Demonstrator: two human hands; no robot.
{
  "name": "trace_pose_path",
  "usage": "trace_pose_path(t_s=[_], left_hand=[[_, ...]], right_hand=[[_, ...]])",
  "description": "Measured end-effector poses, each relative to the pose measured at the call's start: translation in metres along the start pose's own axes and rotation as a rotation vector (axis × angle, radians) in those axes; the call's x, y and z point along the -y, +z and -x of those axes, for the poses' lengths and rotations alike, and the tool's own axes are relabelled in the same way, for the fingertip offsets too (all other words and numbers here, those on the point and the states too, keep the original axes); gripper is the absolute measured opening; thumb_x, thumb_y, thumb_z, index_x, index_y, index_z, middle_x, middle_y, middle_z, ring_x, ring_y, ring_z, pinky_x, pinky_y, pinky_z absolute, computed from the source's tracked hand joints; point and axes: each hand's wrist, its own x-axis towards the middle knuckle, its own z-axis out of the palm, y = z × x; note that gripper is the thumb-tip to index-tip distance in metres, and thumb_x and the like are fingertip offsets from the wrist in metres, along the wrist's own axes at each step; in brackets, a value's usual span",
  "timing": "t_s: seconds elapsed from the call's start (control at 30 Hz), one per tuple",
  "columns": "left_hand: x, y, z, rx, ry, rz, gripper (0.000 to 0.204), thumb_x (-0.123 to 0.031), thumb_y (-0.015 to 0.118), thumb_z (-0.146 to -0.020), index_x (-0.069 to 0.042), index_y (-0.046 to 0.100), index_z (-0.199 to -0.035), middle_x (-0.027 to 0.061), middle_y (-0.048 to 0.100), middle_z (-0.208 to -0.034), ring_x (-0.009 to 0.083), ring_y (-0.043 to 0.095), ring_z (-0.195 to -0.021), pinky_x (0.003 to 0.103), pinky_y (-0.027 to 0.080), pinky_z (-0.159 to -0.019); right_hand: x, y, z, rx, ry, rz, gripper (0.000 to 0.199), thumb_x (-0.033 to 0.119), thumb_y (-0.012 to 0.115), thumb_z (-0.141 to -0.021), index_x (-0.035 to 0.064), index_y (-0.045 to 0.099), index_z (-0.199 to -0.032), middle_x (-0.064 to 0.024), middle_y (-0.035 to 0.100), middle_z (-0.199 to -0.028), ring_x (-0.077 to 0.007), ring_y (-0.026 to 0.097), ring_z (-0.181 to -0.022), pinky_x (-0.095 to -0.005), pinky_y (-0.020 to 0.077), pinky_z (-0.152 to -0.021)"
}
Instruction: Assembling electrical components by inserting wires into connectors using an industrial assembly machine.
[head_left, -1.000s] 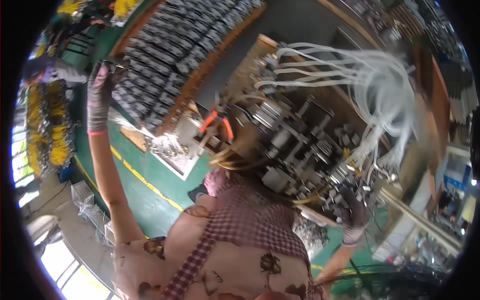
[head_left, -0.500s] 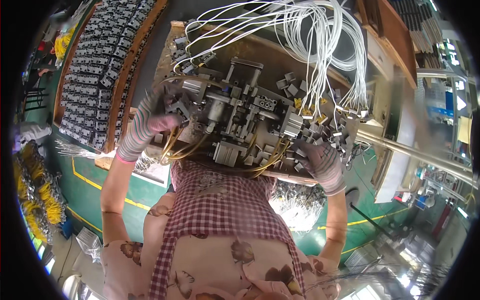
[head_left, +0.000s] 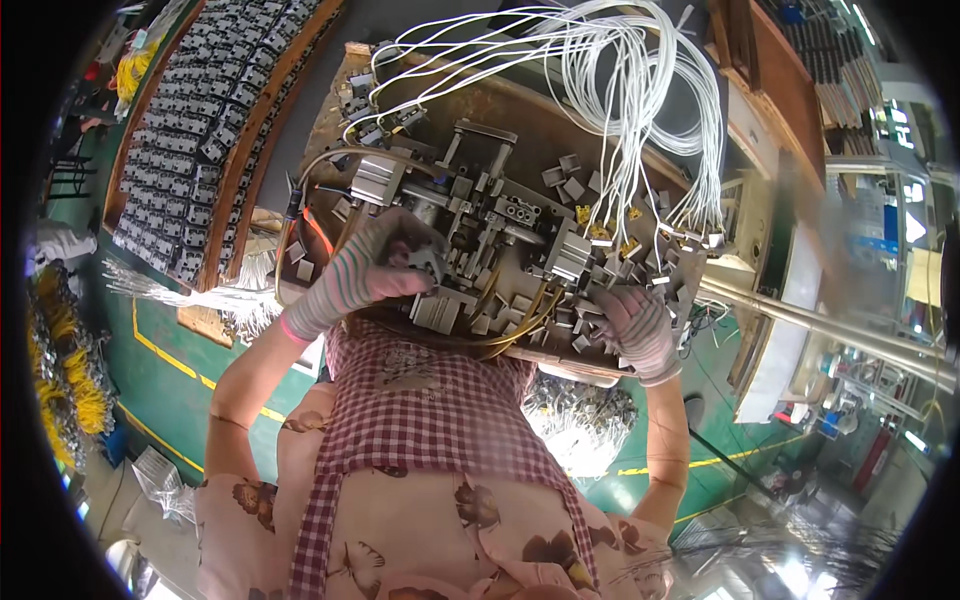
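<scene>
Apparently at a loading step, grips grey metal part [head_left: 430, 263] in left hand [head_left: 385, 265] toward near edge of desk [head_left: 510, 100], curls right hand [head_left: 636, 330] by near right corner, hold indiscernible, and next calls for aligning part with fixture [head_left: 519, 211].

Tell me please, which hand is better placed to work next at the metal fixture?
Probably the left hand: it seems to hold a small grey part near the metal fixture, while the right hand is at the loose pieces.
</scene>
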Motion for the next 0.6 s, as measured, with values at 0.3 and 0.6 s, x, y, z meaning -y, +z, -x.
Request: trace_pose_path(t_s=[0.3, 0.6], left_hand=[[-0.009, 0.033, -0.001, 0.055, -0.113, 0.044, 0.080, -0.059, 0.082, -0.065, 0.000, 0.059, -0.113, 0.0042, 0.061, -0.104, 0.0125, 0.058, -0.095, 0.027, 0.049, -0.081], [-0.012, 0.037, 0.006, 0.022, -0.110, 0.368, 0.084, -0.048, 0.083, -0.070, -0.006, 0.049, -0.133, 0.0050, 0.055, -0.121, 0.0151, 0.053, -0.111, 0.031, 0.044, -0.097]], right_hand=[[-0.013, 0.021, 0.025, -0.449, 0.247, -0.094, 0.032, 0.019, 0.082, -0.073, 0.0113, 0.060, -0.095, -0.0053, 0.062, -0.079, -0.0243, 0.060, -0.071, -0.0361, 0.0458, -0.065], [0.024, 0.063, 0.029, -0.948, 0.486, -2.396, 0.039, 0.032, 0.065, -0.093, 0.0097, 0.054, -0.123, -0.0054, 0.064, -0.099, -0.0132, 0.052, -0.071, -0.0297, 0.0447, -0.070]])
